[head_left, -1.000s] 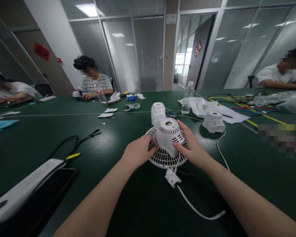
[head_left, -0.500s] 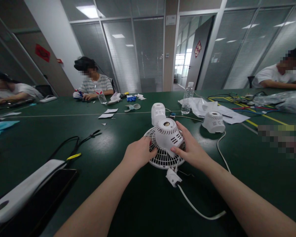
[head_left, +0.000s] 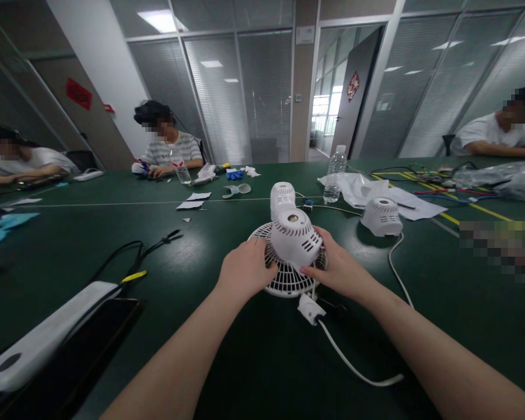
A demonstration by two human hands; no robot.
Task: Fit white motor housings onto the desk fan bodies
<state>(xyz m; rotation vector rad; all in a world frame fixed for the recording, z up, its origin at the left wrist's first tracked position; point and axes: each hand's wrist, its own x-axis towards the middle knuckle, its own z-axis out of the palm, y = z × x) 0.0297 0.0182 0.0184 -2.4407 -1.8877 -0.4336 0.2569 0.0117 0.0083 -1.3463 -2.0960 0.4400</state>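
A white fan motor housing (head_left: pixel 295 239), with vent slots and a round hole on top, sits over a round white fan grille (head_left: pixel 289 284) in front of me. My left hand (head_left: pixel 245 265) is closed on the grille's left edge, fingertips over its ribs. Wrapped round the right side of the housing is my right hand (head_left: pixel 339 262), its thumb low on the front; the other fingers are partly hidden behind. Below the grille, a small white plastic piece (head_left: pixel 310 309) hangs on wires, with a white cord (head_left: pixel 354 370) running from it across the table.
Behind stands another white housing (head_left: pixel 283 195); a third housing (head_left: pixel 381 217) is to the right. A clear bottle (head_left: pixel 335 175) stands by white paper (head_left: pixel 413 204). At left lie a long white device (head_left: pixel 48 332) and a dark phone-like slab (head_left: pixel 83 350). Several people sit round the table.
The housing and grille have shifted slightly left, and the housing is turned a little. Both hands keep their hold. The whole view has moved slightly.
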